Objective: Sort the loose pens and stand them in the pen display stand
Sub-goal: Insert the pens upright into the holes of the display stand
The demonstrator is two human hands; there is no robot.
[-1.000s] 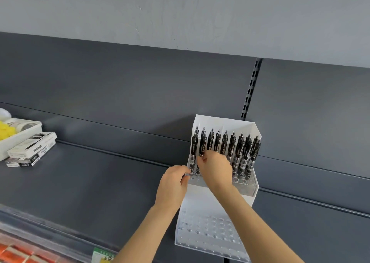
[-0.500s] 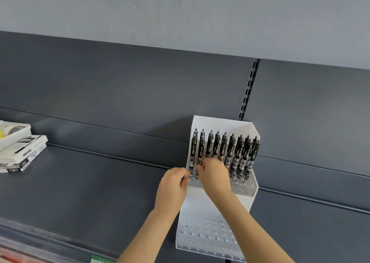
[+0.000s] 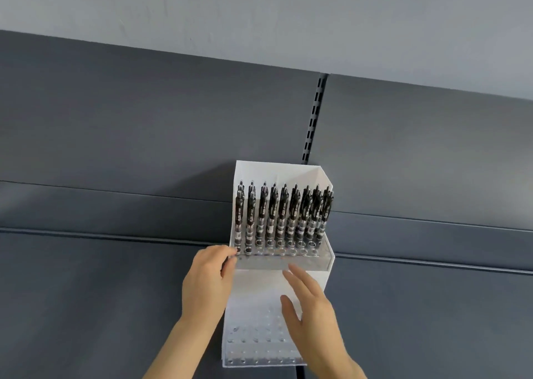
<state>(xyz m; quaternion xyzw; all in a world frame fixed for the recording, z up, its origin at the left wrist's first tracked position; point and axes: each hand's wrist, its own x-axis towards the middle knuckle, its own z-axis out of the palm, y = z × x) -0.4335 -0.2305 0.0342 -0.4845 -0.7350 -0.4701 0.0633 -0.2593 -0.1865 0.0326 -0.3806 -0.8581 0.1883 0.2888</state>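
**Grey shelf [image 3: 86,306] is carrying a part-filled pen display stand [image 3: 277,172]**

Dark back panels [image 3: 144,133] are running behind it under a pale wall [image 3: 259,9]. At left, the person's left hand [image 3: 206,283] is curling its fingers round the stand's left edge at the upper tier and bracing it. Black pens [image 3: 284,211] are standing upright and close-packed in the back rows of that tier. Its front row of holes and the whole lower tier are sitting empty. To the right, the right hand [image 3: 311,312] is hovering over the lower tier, fingers straight and spread, holding nothing. Whether it is touching the plastic is unclear. No loose pens are showing.

The stand is looking light and thin-walled, and likely to slide or tip on the smooth shelf, so gripping its side wall is making sense. Each pen is looking light, stiff and slick. A pinch at mid-barrel should give the best control for steering the tip into a hole.
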